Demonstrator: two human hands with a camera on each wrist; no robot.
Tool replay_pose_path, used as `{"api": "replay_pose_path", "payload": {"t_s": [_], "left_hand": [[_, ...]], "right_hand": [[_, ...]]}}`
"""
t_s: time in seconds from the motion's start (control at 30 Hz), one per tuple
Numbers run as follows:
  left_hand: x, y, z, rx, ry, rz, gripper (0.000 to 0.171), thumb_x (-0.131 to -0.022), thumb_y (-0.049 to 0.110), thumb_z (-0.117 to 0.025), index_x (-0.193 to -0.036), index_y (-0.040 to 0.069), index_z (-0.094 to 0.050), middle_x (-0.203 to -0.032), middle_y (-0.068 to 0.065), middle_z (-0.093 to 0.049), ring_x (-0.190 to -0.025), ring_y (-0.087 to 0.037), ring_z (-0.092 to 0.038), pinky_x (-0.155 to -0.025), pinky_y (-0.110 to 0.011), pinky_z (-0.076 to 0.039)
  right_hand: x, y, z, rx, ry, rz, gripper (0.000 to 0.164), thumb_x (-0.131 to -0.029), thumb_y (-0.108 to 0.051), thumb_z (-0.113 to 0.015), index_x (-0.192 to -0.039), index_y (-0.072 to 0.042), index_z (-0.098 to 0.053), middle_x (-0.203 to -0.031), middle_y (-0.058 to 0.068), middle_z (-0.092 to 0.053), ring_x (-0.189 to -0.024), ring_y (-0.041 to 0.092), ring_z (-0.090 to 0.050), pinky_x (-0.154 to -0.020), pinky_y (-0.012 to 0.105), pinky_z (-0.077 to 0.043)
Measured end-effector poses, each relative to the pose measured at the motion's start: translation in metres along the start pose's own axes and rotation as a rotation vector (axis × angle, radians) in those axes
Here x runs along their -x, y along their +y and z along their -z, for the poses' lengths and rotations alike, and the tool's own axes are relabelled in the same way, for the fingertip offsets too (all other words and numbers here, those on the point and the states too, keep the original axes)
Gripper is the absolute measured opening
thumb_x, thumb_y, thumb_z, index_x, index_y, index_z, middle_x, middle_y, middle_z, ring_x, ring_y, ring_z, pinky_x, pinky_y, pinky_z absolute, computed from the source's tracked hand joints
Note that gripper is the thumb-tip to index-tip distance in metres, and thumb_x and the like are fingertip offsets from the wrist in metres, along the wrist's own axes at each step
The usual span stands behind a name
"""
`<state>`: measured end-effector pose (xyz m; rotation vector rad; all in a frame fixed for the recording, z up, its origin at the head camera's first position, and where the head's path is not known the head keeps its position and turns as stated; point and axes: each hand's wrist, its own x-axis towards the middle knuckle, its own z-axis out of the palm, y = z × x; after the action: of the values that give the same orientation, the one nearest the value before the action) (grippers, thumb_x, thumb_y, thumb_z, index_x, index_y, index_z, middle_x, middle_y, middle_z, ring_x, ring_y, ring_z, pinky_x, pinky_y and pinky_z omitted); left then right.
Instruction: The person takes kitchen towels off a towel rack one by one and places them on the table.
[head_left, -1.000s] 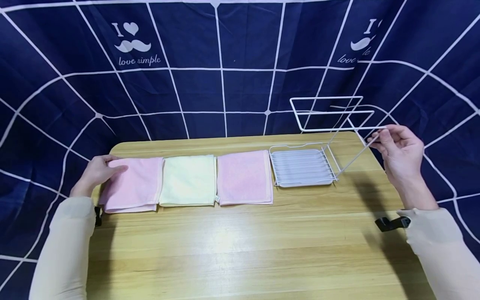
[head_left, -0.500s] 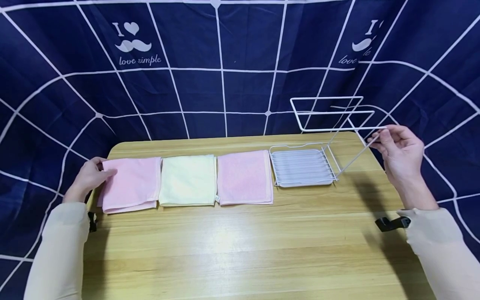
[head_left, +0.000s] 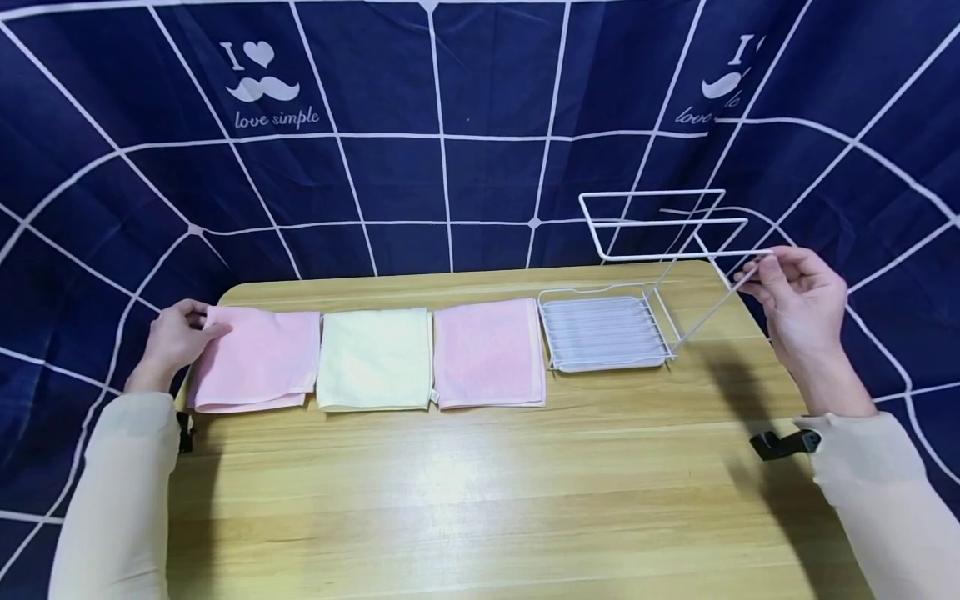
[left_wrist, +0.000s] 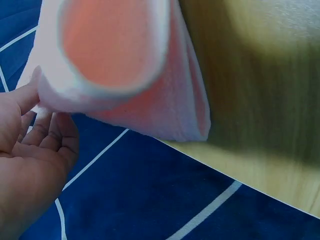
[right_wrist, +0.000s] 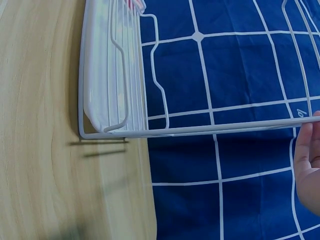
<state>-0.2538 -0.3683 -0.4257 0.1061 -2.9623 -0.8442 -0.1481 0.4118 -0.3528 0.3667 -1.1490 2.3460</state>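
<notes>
My left hand (head_left: 171,337) pinches the far left corner of a folded pink towel (head_left: 258,358), its thumb on top. In the left wrist view the pink towel (left_wrist: 115,45) bulges up in a rounded fold by the thumb, over the table's edge. Beside it lie a folded pale yellow towel (head_left: 375,358) and a second folded pink towel (head_left: 487,354), in a row. My right hand (head_left: 806,312) holds the upper right corner of a white wire rack (head_left: 686,255) between thumb and fingers. The rack stands upright, with a white tray (right_wrist: 95,65) under its bottom wires.
A wooden table (head_left: 465,500) bears the towels and rack along its far side. Behind and around hangs a dark blue curtain (head_left: 487,179) with white grid lines. A black strap piece (head_left: 783,446) juts from my right cuff.
My left hand has moved left and slightly away, drawing the left pink towel along; its near edge sits farther back and its right edge is slightly apart from the yellow one. My right hand stays put.
</notes>
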Motion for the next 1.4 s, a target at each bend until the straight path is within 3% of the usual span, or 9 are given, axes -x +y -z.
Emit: {"api": "replay_pose_path", "payload": {"t_s": [0.13, 0.23, 0.33, 0.4, 0.57, 0.77, 0.93, 1.2, 1.4], "left_hand": [[-0.001, -0.001, -0.001, -0.005, 0.010, -0.016, 0.037, -0.092, 0.016, -0.077, -0.115, -0.010, -0.063, -0.083, -0.014, -0.070, -0.081, -0.018, -0.055, -0.067, -0.021, -0.038], [0.000, -0.001, -0.002, -0.004, 0.010, -0.011, 0.040, -0.092, 0.016, -0.075, -0.118, -0.011, -0.061, -0.097, -0.030, -0.069, -0.088, -0.032, -0.059, -0.069, -0.023, -0.037], [0.002, -0.002, -0.002, 0.002, 0.000, 0.012, 0.045, -0.094, 0.016, -0.074, -0.124, -0.013, -0.058, -0.112, -0.038, -0.066, -0.100, -0.044, -0.059, -0.071, -0.023, -0.037], [0.004, -0.002, -0.002, 0.004, -0.004, 0.021, 0.050, -0.094, 0.017, -0.074, -0.129, -0.014, -0.056, -0.118, -0.039, -0.065, -0.105, -0.046, -0.060, -0.072, -0.021, -0.037], [0.008, -0.001, -0.001, 0.000, 0.008, 0.017, 0.060, -0.093, 0.020, -0.074, -0.139, -0.013, -0.053, -0.125, -0.038, -0.067, -0.097, -0.030, -0.066, -0.074, -0.016, -0.037], [0.017, -0.002, 0.000, -0.020, -0.032, -0.019, 0.060, -0.094, 0.019, -0.074, -0.138, -0.016, -0.051, -0.123, -0.041, -0.065, -0.112, -0.054, -0.064, -0.075, -0.022, -0.039], [0.022, -0.002, 0.001, -0.042, -0.054, -0.037, 0.058, -0.094, 0.020, -0.074, -0.135, -0.016, -0.053, -0.119, -0.040, -0.066, -0.110, -0.054, -0.065, -0.074, -0.026, -0.043], [0.032, 0.006, 0.008, -0.046, 0.010, -0.059, 0.053, -0.099, 0.023, -0.068, -0.136, -0.013, -0.055, -0.125, -0.039, -0.065, -0.112, -0.053, -0.065, -0.080, -0.033, -0.042], [0.042, 0.026, 0.011, -0.023, 0.067, -0.110, 0.053, -0.102, 0.025, -0.064, -0.141, -0.009, -0.054, -0.134, -0.036, -0.062, -0.117, -0.052, -0.063, -0.090, -0.053, -0.046]], "right_hand": [[-0.001, 0.001, -0.002, 0.014, -0.007, 0.004, 0.013, -0.097, 0.021, -0.051, -0.104, 0.021, -0.063, -0.086, 0.029, -0.073, -0.079, 0.033, -0.076, -0.072, 0.038, -0.066], [-0.001, 0.003, -0.003, 0.041, -0.010, 0.017, 0.013, -0.097, 0.020, -0.053, -0.104, 0.020, -0.063, -0.086, 0.028, -0.074, -0.078, 0.032, -0.076, -0.072, 0.036, -0.066], [-0.002, 0.003, -0.004, 0.045, -0.009, 0.021, 0.012, -0.097, 0.020, -0.053, -0.104, 0.021, -0.063, -0.086, 0.028, -0.074, -0.078, 0.032, -0.076, -0.072, 0.036, -0.065], [-0.002, 0.003, -0.005, 0.052, -0.009, 0.023, 0.012, -0.097, 0.020, -0.053, -0.104, 0.021, -0.063, -0.085, 0.027, -0.074, -0.078, 0.031, -0.076, -0.072, 0.036, -0.065], [-0.002, 0.001, -0.006, 0.054, -0.001, 0.023, 0.012, -0.097, 0.021, -0.052, -0.103, 0.021, -0.063, -0.085, 0.028, -0.074, -0.078, 0.032, -0.076, -0.071, 0.036, -0.065], [-0.002, 0.000, -0.004, -0.016, 0.003, -0.005, 0.014, -0.097, 0.023, -0.050, -0.103, 0.022, -0.062, -0.085, 0.030, -0.073, -0.077, 0.035, -0.075, -0.071, 0.039, -0.066], [-0.002, 0.000, -0.004, -0.007, 0.008, -0.004, 0.014, -0.097, 0.023, -0.050, -0.103, 0.021, -0.062, -0.085, 0.030, -0.073, -0.076, 0.035, -0.075, -0.070, 0.038, -0.066], [0.002, 0.000, -0.010, 0.022, 0.059, 0.008, 0.010, -0.095, 0.023, -0.053, -0.102, 0.023, -0.061, -0.083, 0.029, -0.073, -0.075, 0.034, -0.075, -0.067, 0.037, -0.065], [0.002, 0.000, -0.015, 0.160, 0.137, 0.074, 0.009, -0.092, 0.019, -0.063, -0.100, 0.023, -0.064, -0.081, 0.026, -0.074, -0.073, 0.029, -0.076, -0.065, 0.033, -0.064]]}}
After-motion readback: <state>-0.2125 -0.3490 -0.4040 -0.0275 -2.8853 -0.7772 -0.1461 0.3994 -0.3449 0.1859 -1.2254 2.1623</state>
